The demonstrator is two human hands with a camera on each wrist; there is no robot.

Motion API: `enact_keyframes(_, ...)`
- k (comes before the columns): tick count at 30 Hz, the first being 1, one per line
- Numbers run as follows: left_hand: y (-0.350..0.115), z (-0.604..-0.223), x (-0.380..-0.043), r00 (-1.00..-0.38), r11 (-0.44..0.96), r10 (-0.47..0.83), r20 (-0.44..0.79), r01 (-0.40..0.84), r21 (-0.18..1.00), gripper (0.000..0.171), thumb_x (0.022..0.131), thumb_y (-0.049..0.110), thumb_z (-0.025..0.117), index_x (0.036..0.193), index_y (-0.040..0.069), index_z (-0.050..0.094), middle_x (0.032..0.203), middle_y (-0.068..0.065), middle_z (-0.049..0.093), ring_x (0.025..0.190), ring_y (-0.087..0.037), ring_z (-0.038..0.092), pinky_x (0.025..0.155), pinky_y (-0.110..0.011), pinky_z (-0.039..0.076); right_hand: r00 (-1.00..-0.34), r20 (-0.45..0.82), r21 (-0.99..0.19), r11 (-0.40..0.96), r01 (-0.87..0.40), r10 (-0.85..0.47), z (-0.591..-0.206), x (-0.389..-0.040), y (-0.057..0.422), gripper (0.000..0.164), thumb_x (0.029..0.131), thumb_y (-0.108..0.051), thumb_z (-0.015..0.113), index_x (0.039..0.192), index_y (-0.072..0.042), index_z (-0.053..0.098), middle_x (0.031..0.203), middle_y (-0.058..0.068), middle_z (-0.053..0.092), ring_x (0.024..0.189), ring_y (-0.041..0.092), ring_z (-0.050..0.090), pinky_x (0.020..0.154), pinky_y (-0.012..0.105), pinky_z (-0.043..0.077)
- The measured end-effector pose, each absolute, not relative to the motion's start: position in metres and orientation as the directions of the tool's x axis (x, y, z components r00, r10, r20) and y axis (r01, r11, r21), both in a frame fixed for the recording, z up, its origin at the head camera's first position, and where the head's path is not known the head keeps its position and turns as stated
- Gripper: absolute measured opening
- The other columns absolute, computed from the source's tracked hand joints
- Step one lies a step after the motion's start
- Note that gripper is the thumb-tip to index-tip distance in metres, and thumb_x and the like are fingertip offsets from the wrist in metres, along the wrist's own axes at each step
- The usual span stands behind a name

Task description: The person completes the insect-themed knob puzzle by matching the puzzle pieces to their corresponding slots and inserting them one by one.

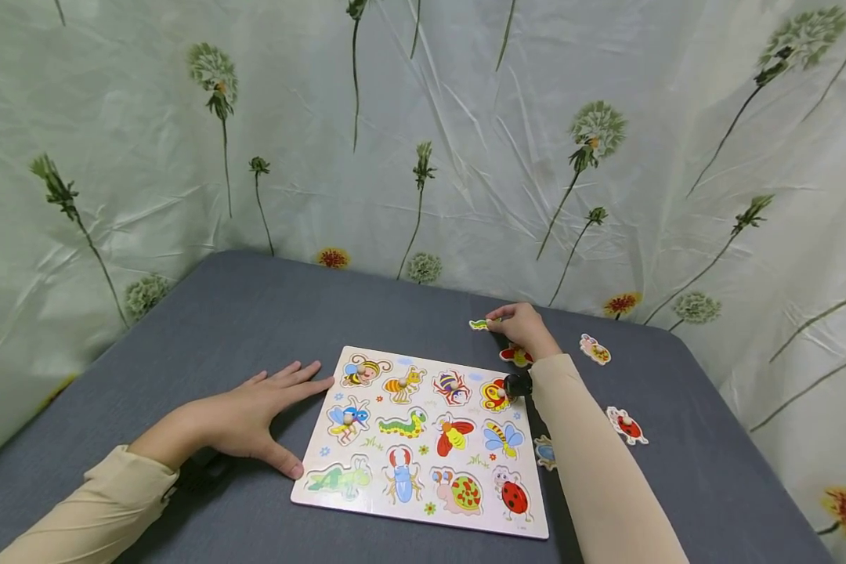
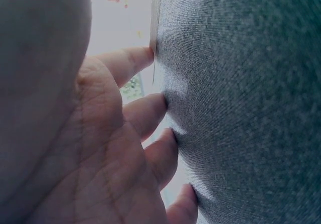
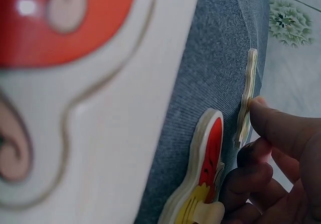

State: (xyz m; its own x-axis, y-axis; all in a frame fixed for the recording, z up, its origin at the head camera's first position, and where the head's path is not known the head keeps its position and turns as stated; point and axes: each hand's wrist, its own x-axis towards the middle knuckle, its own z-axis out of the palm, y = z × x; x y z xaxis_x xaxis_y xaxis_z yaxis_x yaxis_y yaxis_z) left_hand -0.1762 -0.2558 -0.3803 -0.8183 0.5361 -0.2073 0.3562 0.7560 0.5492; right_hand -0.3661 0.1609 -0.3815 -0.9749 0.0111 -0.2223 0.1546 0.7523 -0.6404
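Observation:
My right hand [image 1: 525, 327] reaches past the far right corner of the wooden insect puzzle board [image 1: 366, 507]. Thumb and fingers pinch a green caterpillar puzzle piece [image 1: 479, 324], which in the right wrist view stands edge-on as a caterpillar piece [image 3: 247, 93] close over the cloth. Just beside those fingers lies a red-and-yellow winged insect piece [image 1: 516, 355] with a knob. At the board's left side, my left hand [image 1: 254, 415] is spread flat, thumb and index fingertip at the edge. Knobbed pieces fill the board's back row and the mosquito slot; the printed caterpillar slot [image 1: 403, 424] holds no piece.
Right of the board lie a ladybug piece [image 1: 627, 425] and a snail piece [image 1: 595, 349]. A blue piece [image 1: 546, 452] is partly covered by the right forearm. Dark grey cloth covers the table [image 1: 268, 313], and a dandelion-print curtain [image 1: 310, 180] hangs behind it.

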Motion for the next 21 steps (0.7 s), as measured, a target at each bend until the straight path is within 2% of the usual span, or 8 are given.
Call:
enact_keyframes(7,-0.2567,-0.3801,-0.1756,-0.816,0.753,0.54,-0.207,0.358,0.551,0.125,0.071,0.066,0.092,0.171,0.023,0.032,0.18,-0.02,0.017,0.164,-0.055,0.011,0.121,-0.085,0.007,-0.973,-0.228,-0.65,0.738,0.18,0.036,-0.3819,-0.3654,0.1593,0.029,0.107,-0.026,0.07,0.128,-0.008,0.077,0.11,0.012,0.062,0.081,0.022,0.052,0.069,0.031,0.043)
enact_keyframes(21,-0.2559,-0.3817,-0.1761,-0.819,0.76,0.535,-0.208,0.359,0.542,0.124,0.071,0.067,0.092,0.171,0.023,0.032,0.18,-0.019,0.018,0.164,-0.055,0.012,0.121,-0.085,0.008,-0.98,-0.2,-0.643,0.754,0.132,0.001,-0.3874,-0.3701,0.1644,0.028,0.106,-0.026,0.07,0.127,-0.008,0.077,0.096,0.01,0.058,0.072,0.02,0.051,0.064,0.029,0.044)
